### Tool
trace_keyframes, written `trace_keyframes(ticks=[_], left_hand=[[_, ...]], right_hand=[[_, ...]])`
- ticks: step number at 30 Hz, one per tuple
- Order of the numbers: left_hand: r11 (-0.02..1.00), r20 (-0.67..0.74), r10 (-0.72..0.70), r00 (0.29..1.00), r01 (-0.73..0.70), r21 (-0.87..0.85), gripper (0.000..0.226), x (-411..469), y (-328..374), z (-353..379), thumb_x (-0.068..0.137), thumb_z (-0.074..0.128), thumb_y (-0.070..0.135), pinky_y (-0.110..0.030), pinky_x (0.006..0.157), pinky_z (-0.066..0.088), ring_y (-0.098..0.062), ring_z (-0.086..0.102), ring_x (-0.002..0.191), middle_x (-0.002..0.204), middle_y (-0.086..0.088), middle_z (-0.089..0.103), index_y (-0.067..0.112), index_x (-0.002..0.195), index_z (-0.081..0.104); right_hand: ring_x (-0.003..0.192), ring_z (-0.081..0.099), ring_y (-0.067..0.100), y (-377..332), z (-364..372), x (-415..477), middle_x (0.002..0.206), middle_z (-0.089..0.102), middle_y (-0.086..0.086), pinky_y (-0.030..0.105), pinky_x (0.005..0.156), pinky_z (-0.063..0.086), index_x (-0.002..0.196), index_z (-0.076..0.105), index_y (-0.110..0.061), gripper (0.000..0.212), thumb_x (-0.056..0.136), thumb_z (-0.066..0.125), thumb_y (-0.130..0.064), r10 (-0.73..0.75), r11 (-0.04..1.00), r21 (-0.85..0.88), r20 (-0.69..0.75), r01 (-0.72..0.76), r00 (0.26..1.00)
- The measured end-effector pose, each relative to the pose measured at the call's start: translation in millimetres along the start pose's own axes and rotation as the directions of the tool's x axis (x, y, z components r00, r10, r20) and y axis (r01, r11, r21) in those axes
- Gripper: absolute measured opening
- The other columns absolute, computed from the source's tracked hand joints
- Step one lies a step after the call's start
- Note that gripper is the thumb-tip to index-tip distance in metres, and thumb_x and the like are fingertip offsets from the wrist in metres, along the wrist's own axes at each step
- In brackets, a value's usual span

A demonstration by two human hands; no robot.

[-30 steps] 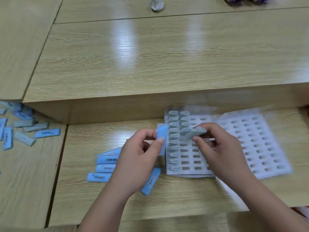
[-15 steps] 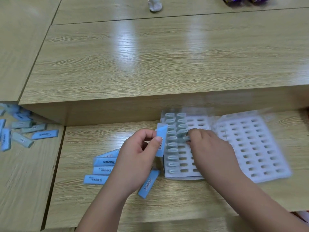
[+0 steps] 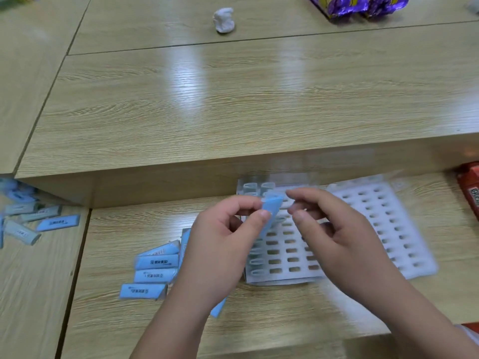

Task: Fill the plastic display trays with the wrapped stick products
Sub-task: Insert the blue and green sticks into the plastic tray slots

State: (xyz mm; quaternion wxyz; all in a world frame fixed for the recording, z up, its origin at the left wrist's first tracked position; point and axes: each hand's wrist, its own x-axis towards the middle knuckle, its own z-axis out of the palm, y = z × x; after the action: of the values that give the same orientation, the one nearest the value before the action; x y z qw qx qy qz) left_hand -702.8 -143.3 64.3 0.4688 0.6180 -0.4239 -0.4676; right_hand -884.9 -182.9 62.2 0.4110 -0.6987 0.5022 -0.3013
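Reaching in from the near edge over the low light-wood desk (image 3: 259, 325), both forearms meet above the work. Just left of the left hand (image 3: 223, 244) lies a loose heap of pale blue wrapped sticks with printed labels (image 3: 155, 270), and one more shows under that wrist. The left hand pinches one pale blue wrapped stick (image 3: 272, 207) between thumb and forefinger, holding it tilted above the left columns of the white plastic slotted tray (image 3: 281, 279). The right hand (image 3: 337, 237) holds nothing: its thumb and forefinger stand a narrow gap apart just beside the stick's far end, and I cannot tell whether they touch it. In the tray's two left columns, sticks already stand in their slots (image 3: 255, 261); the other slots are bare. A second white slotted tray (image 3: 420, 270) lies against its right side, blurred. Farther left, on the adjoining low desk, is another scatter of blue and grey sticks (image 3: 39, 218). A red packet (image 3: 470, 187) sits at the right edge. On the raised wooden top (image 3: 233, 104) beyond lie a crumpled white lump (image 3: 224, 20) and purple foil packs (image 3: 363, 3).
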Motion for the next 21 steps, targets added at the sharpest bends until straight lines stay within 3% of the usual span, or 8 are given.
trace_keyframes(ticks=[3,6,8,12,15,18,21], left_hand=[[0.998,0.022,0.041,0.999,-0.042,0.052,0.011,3.2,5.9,13.8,0.088,0.075,0.028,-0.017,0.051,0.041,-0.004,0.045,0.053,0.061,0.004,0.063,0.039,0.089,0.077],[0.996,0.015,0.042,0.999,-0.043,0.077,0.013,6.0,8.5,25.3,0.085,0.076,0.032,-0.011,0.046,0.037,0.001,0.042,0.048,0.052,0.015,0.054,0.044,0.090,0.076],[0.989,0.028,0.056,0.998,-0.059,0.134,0.013,6.7,8.6,29.9,0.086,0.075,0.033,-0.008,0.047,0.035,0.001,0.043,0.048,0.053,0.021,0.053,0.044,0.094,0.075],[0.907,-0.070,0.150,0.986,-0.109,0.406,0.020,5.7,-4.1,26.0,0.089,0.069,0.033,-0.005,0.064,0.041,0.001,0.055,0.069,0.096,0.026,0.057,0.041,0.107,0.069],[0.833,-0.096,0.150,0.984,-0.073,0.548,0.026,3.8,-13.4,23.4,0.090,0.064,0.039,-0.007,0.066,0.041,0.005,0.051,0.081,0.121,0.022,0.048,0.040,0.116,0.066],[0.789,-0.060,0.097,0.993,-0.040,0.613,0.032,2.3,-18.6,28.3,0.090,0.061,0.044,-0.027,0.072,0.053,-0.003,0.058,0.089,0.142,0.015,0.037,0.043,0.122,0.064],[0.740,-0.063,0.117,0.991,-0.044,0.671,0.033,2.6,-21.5,31.4,0.094,0.062,0.031,-0.024,0.074,0.045,-0.012,0.060,0.108,0.153,0.010,0.035,0.040,0.125,0.065]], right_hand=[[0.088,0.067,0.005,-7.1,-5.9,1.6,0.098,0.070,-0.019,0.008,0.066,0.048,0.102,0.069,-0.041,0.018,0.092,0.069,-0.027,-0.088,0.992,0.086,-0.017,0.089,0.996],[0.077,0.069,0.006,-4.9,-11.8,2.7,0.088,0.072,-0.015,0.011,0.061,0.050,0.095,0.071,-0.039,0.012,0.085,0.069,-0.034,-0.073,0.986,0.147,-0.058,0.081,0.996],[0.074,0.068,0.006,1.0,-18.5,1.2,0.088,0.072,-0.013,0.010,0.060,0.049,0.097,0.070,-0.039,0.015,0.088,0.071,-0.027,-0.068,0.982,0.168,-0.082,0.081,0.994],[0.067,0.063,0.000,17.1,-32.4,0.2,0.088,0.066,-0.023,0.007,0.053,0.044,0.096,0.062,-0.041,0.020,0.087,0.068,-0.024,-0.042,0.998,-0.057,-0.202,0.031,0.979],[0.069,0.061,-0.002,29.0,-31.9,8.7,0.082,0.063,-0.026,0.022,0.053,0.046,0.096,0.055,-0.042,0.017,0.086,0.065,-0.032,-0.016,0.957,-0.286,-0.209,-0.045,0.978],[0.065,0.060,-0.002,35.6,-22.1,22.0,0.073,0.062,-0.023,0.026,0.052,0.047,0.104,0.057,-0.036,0.019,0.086,0.063,-0.034,-0.063,0.905,-0.425,-0.175,-0.018,0.983],[0.063,0.061,0.004,41.5,-17.5,32.6,0.075,0.066,-0.016,0.033,0.053,0.051,0.109,0.059,-0.032,0.021,0.088,0.061,-0.035,-0.093,0.889,-0.458,-0.182,0.000,0.979]])
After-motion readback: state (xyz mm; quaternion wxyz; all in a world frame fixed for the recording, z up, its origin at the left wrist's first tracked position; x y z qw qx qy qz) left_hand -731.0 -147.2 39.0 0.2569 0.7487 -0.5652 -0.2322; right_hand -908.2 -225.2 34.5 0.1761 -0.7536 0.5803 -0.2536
